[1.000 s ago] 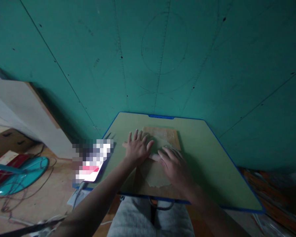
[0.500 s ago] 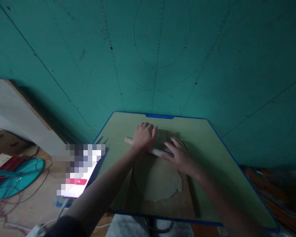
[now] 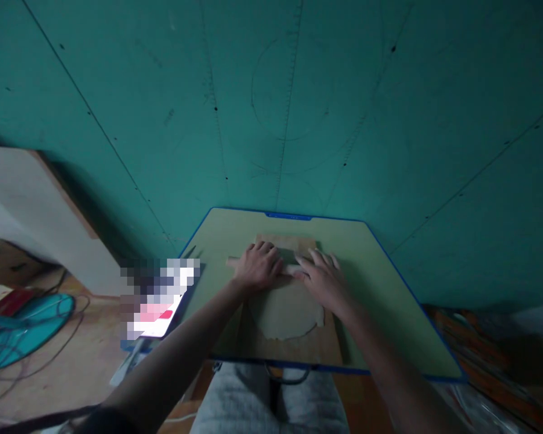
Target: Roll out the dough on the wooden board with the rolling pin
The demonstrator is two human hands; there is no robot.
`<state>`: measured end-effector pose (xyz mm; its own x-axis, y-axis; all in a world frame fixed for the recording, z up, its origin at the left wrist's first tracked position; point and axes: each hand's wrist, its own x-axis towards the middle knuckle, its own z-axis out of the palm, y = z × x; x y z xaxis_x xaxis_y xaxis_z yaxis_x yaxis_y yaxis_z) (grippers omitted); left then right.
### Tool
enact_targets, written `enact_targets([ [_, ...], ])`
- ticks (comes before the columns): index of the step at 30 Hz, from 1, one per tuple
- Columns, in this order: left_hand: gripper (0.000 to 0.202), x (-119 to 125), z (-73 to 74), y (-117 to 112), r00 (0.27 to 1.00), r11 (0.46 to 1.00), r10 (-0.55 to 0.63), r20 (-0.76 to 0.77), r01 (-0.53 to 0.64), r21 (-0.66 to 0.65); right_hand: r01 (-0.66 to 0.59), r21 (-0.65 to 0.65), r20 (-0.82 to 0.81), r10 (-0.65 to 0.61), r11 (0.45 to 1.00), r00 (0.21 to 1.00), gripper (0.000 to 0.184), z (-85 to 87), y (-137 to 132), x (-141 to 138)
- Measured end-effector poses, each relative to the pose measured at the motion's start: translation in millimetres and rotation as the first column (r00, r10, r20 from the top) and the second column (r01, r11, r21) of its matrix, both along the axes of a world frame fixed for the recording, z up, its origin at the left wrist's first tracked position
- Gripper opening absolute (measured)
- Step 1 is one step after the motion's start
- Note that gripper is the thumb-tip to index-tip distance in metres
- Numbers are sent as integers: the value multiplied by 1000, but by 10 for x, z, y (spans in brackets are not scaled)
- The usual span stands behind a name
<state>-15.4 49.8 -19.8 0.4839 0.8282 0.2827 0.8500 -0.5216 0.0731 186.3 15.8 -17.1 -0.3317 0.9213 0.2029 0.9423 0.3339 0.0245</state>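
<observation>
A pale wooden rolling pin [image 3: 291, 269] lies crosswise over the far part of a flat, rolled-out sheet of dough [image 3: 284, 313]. My left hand [image 3: 257, 269] rests over the left part of the pin, fingers curled across its far side; the pin's left end pokes out beyond it. On the right part, my right hand [image 3: 322, 276] has its thumb on the near side and its fingers over the far side, hiding that end. Beneath the dough is a wooden board [image 3: 333, 340], and the dough's near edge is ragged.
The board lies on a small pale-topped table [image 3: 375, 319] with a blue rim, against a green wall [image 3: 163, 120]. A lit screen [image 3: 163, 316], partly blurred out, stands at its left. Cables, a turquoise round object [image 3: 40, 331] and a leaning white panel [image 3: 49, 211] are farther left.
The left hand has shifted slightly left and nearer, its fingers lying flatter over the pin. The pin sits more level across the dough. The camera view has moved a little.
</observation>
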Motion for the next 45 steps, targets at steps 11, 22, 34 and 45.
enact_targets([
  [11,39,19,-68,-6,980,979,200,-18,-198,51,24,-50,-88,-29,998,996,56,-114,187,-137],
  [22,47,73,19,660,953,953,302,-16,-302,-8,45,-163,-126,-66,986,990,48,-117,954,-135],
  [34,42,29,58,695,954,947,270,-129,-287,-143,34,-240,-113,-63,970,992,48,-116,1119,-134],
  [45,38,64,32,274,944,943,318,-84,-324,-74,-31,-117,-83,22,993,996,45,-78,635,-88],
])
